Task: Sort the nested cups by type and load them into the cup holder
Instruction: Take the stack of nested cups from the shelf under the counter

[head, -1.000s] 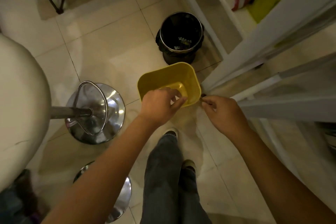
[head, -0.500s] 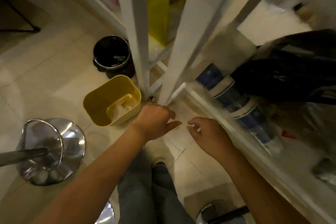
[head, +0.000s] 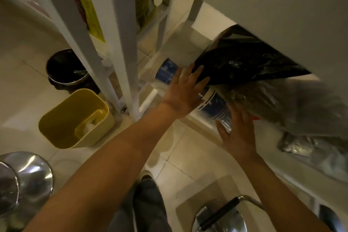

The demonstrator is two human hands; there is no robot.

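Cream floor tiles (head: 22, 88), glossy, carry most of what we list. White shelf frame (head: 120, 47), its uprights rising from the floor, low shelf board (head: 203, 128) running to the right. On that board we find the sleeve of nested blue-and-white paper cups (head: 214, 105), lying on its side in clear wrap, partly beneath a black plastic bag (head: 237, 62). Our left hand (head: 183, 92) lies flat over the middle of the sleeve, fingers spread and straight, tips against the black bag. Our right hand (head: 238, 133) sits at the sleeve's near end, fingers extended and slightly apart, touching the wrap; whether it presses we cannot tell. Further right on the board, silvery wrapped packs (head: 308, 149), blurred. On the floor left of the frame: yellow plastic bin (head: 62, 124) with white scrap inside, black round bin (head: 66, 69) just behind it. Chrome stool bases (head: 26, 181), lower left and lower right.
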